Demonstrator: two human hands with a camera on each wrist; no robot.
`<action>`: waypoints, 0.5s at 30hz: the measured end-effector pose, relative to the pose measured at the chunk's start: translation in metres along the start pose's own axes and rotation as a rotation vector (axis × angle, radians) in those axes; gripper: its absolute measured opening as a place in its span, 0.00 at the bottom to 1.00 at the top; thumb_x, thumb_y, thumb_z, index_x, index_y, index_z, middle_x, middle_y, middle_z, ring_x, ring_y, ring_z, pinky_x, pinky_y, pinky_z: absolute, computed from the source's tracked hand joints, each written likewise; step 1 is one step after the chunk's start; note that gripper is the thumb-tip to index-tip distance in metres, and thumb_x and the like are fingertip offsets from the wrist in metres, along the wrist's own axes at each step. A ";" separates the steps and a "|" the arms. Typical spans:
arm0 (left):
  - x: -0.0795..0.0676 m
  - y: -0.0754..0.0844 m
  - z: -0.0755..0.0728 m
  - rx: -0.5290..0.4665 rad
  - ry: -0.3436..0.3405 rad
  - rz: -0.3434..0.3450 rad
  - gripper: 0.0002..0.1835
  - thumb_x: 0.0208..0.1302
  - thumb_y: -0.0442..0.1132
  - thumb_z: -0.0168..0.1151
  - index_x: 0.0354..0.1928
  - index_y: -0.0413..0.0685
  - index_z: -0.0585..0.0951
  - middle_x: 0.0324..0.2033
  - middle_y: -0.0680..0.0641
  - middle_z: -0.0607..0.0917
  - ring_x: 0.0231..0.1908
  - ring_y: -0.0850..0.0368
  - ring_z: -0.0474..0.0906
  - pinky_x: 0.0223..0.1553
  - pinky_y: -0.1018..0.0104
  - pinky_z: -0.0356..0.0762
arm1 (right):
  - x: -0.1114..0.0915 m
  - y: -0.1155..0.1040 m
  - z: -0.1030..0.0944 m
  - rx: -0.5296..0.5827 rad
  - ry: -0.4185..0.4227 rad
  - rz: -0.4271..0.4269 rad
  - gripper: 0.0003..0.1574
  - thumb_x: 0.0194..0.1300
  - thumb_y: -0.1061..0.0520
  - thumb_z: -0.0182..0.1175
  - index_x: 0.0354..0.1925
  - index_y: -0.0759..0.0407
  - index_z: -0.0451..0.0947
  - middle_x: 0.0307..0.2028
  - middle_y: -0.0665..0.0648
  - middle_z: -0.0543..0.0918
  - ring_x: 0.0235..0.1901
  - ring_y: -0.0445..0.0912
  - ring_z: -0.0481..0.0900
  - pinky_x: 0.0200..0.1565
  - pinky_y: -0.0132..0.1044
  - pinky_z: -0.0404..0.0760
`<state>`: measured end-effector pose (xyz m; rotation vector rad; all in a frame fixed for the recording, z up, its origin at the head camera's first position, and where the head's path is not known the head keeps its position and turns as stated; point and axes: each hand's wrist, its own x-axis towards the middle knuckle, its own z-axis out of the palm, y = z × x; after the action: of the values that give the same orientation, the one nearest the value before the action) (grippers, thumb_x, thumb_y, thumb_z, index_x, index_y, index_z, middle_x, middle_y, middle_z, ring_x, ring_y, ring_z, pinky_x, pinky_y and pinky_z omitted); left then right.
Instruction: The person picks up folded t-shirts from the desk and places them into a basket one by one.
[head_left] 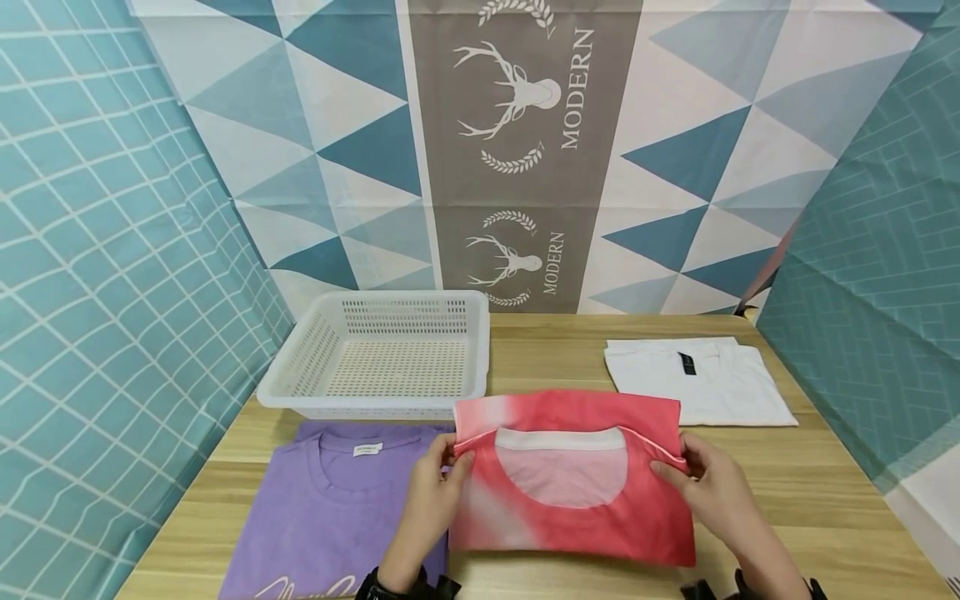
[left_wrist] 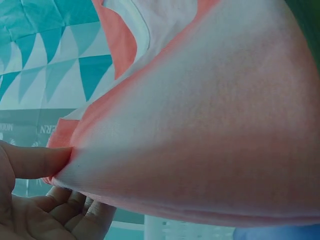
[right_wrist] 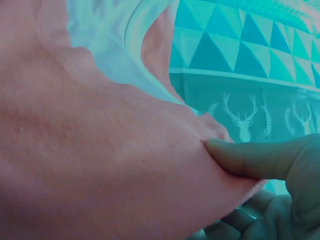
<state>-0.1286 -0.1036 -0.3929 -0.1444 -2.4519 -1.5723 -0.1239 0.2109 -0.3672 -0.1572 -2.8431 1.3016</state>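
Observation:
A red and white tie-dye T-shirt [head_left: 600, 533], folded into a rectangle with its neckline toward the back, is held up by both hands in the head view. My left hand [head_left: 437, 483] pinches its left shoulder edge between thumb and fingers. At the opposite shoulder my right hand [head_left: 708, 483] pinches the cloth the same way. Each wrist view shows a thumb on the near face of the shirt [left_wrist: 200, 150] and fingers behind it. Just left of the left hand lies a folded purple T-shirt [head_left: 337, 508] with a white neck label.
A white perforated plastic basket [head_left: 480, 358] stands at the back left of the wooden table [head_left: 540, 358]. Toward the back right lies a folded white T-shirt [head_left: 697, 383] with a black label. Patterned cloths [head_left: 360, 108] hang behind and at both sides.

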 end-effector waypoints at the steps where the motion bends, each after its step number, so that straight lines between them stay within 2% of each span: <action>1: 0.001 0.001 -0.001 -0.001 0.009 -0.003 0.08 0.63 0.30 0.60 0.43 0.33 0.78 0.32 0.40 0.84 0.33 0.66 0.76 0.28 0.76 0.72 | 0.000 -0.002 -0.001 -0.003 0.009 -0.016 0.18 0.59 0.62 0.66 0.47 0.66 0.75 0.38 0.62 0.85 0.28 0.33 0.74 0.29 0.27 0.77; 9: 0.009 0.008 -0.009 -0.051 0.047 -0.023 0.07 0.63 0.29 0.60 0.42 0.34 0.78 0.32 0.41 0.83 0.31 0.72 0.72 0.30 0.76 0.75 | -0.003 -0.017 -0.002 -0.021 0.141 -0.156 0.12 0.56 0.64 0.68 0.35 0.63 0.74 0.28 0.57 0.83 0.22 0.33 0.69 0.25 0.27 0.72; 15: 0.015 0.015 -0.013 -0.046 0.058 0.007 0.07 0.64 0.29 0.59 0.43 0.34 0.78 0.31 0.41 0.83 0.29 0.72 0.72 0.31 0.76 0.75 | -0.002 -0.032 -0.004 -0.033 0.177 -0.204 0.12 0.56 0.63 0.68 0.34 0.62 0.73 0.27 0.56 0.82 0.22 0.34 0.69 0.25 0.27 0.71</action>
<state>-0.1387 -0.1096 -0.3707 -0.1140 -2.3701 -1.6082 -0.1246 0.1932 -0.3404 0.0168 -2.6522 1.1404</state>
